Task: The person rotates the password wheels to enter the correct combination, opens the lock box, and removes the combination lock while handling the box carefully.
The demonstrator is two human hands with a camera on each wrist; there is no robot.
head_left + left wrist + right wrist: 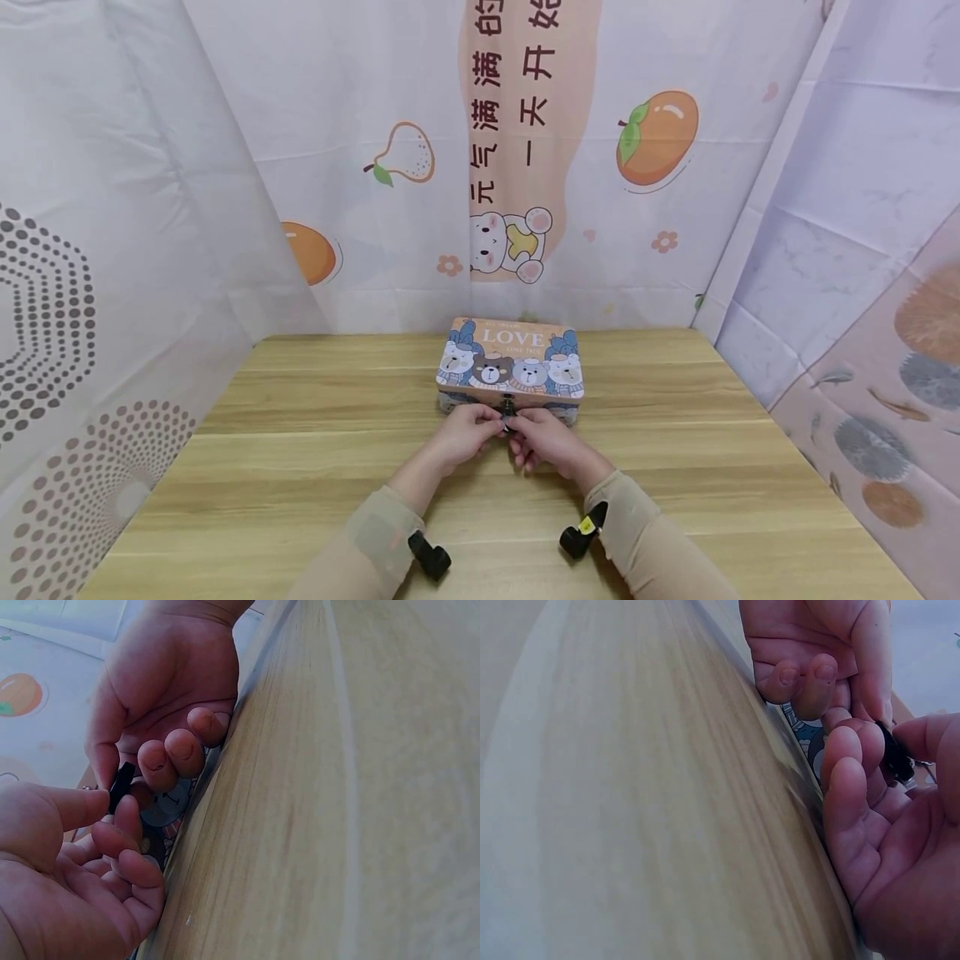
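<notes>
A rectangular tin box (517, 337) with "LOVE" and cartoon bears on its lid sits closed towards the back of the table. At the clasp on its front is a small black padlock (895, 755), mostly covered by fingers. My left hand (463, 435) pinches the padlock from the left between thumb and fingertips. From the other side my right hand (549, 438) pinches it too, its remaining fingers curled loosely. In the left wrist view the padlock (121, 786) shows between both thumbs, close to the box front.
The wooden table (315, 492) extends around the box on both sides and in front. Behind it hangs a printed curtain (360, 225) close to the table's back edge, with more cloth at left and right. A black strap-on camera (430, 557) sits on each sleeve.
</notes>
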